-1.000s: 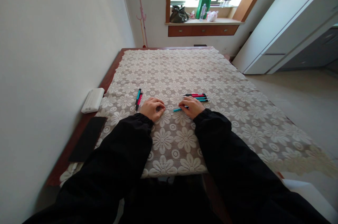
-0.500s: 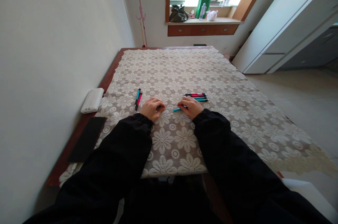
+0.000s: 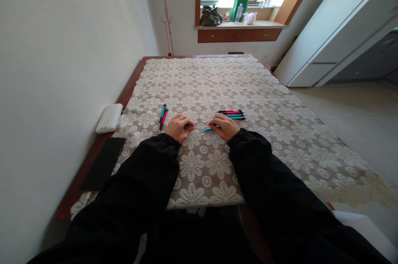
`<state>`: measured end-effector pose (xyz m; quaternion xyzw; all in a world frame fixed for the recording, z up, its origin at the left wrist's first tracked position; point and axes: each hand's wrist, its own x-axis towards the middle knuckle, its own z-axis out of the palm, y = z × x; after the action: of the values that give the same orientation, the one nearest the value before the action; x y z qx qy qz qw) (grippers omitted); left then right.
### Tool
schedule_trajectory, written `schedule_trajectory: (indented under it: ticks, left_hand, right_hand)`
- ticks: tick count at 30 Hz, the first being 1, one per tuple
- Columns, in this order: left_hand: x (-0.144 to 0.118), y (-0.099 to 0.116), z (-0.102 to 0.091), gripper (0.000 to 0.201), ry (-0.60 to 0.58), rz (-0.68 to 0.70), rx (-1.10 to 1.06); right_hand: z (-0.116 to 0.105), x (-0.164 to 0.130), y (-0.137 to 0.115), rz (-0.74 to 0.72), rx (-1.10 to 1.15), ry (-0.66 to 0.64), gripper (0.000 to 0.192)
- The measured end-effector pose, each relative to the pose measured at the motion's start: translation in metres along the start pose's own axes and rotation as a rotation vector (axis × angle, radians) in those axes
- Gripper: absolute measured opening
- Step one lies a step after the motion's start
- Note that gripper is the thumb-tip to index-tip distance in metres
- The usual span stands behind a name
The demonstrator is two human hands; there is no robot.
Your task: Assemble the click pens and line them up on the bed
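My left hand (image 3: 179, 128) and my right hand (image 3: 225, 126) rest low over the lace tablecloth, fingertips pinched. Between them runs a thin, straight white strand (image 3: 201, 126), one end at each pinch; whether it is a string or a slim rod cannot be made out. A teal pen barrel (image 3: 208, 130) pokes out from under my right fingers, the rest of it hidden by the hand. Just beyond that hand lie several teal, red and black pens (image 3: 231, 112) side by side. To the left of my left hand, a teal pen (image 3: 163, 111) and a red pen (image 3: 164, 117) lie together.
The lace tablecloth (image 3: 199, 85) covers most of the wooden table. Along its left edge are a white box-shaped device (image 3: 109, 118) and a flat black object (image 3: 102, 164). Bags and a bottle (image 3: 239, 13) stand on the far windowsill, and a white fridge (image 3: 326, 35) is at right.
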<state>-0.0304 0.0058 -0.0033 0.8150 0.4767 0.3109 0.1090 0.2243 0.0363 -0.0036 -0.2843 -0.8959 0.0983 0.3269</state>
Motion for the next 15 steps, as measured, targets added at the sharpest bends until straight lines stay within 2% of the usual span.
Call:
schedule_trajectory:
  ticks: [15]
  left_hand:
    - [-0.0001,-0.0005,0.0001,0.002,-0.024,-0.020,-0.002]
  right_hand:
    - [-0.0004,-0.0001,0.0004,-0.009,0.024,-0.033,0.018]
